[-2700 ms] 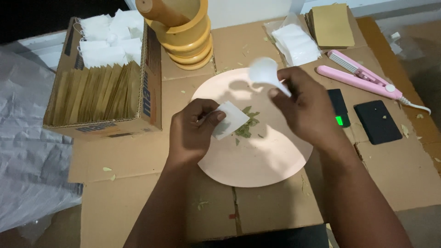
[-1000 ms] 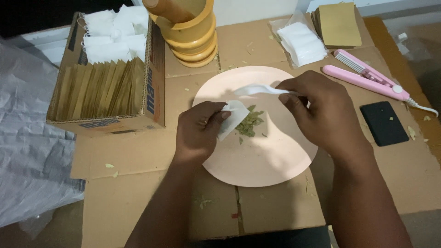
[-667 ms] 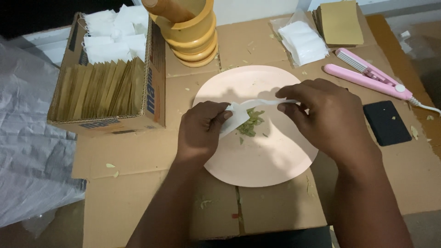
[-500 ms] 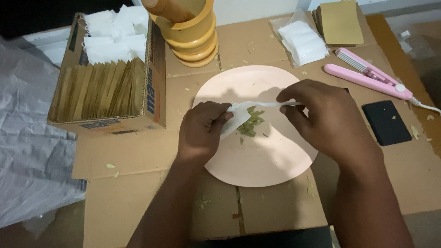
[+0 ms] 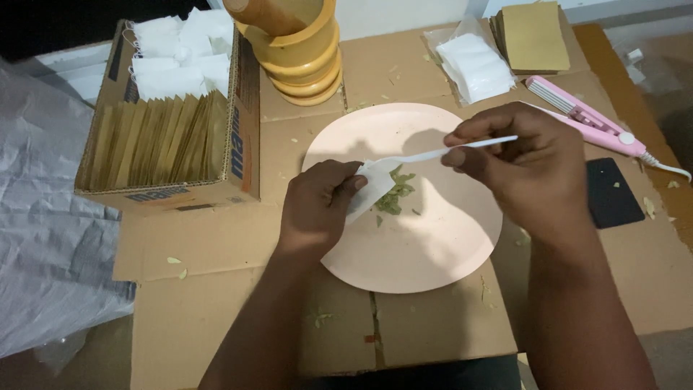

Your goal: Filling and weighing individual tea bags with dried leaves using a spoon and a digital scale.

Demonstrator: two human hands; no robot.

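Right hand [image 5: 538,170] pinches the white spoon [image 5: 433,154], its long axis running leftward over the pink plate [image 5: 433,245] into the small white bag [image 5: 367,189] (left hand [image 5: 317,209] pinches it open).

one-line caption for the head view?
Left hand holds a small white bag over a pink plate; right hand tips a white spoon in.

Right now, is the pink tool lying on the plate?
No, the pink tool lies on the cardboard to the right of the plate, behind the right hand.
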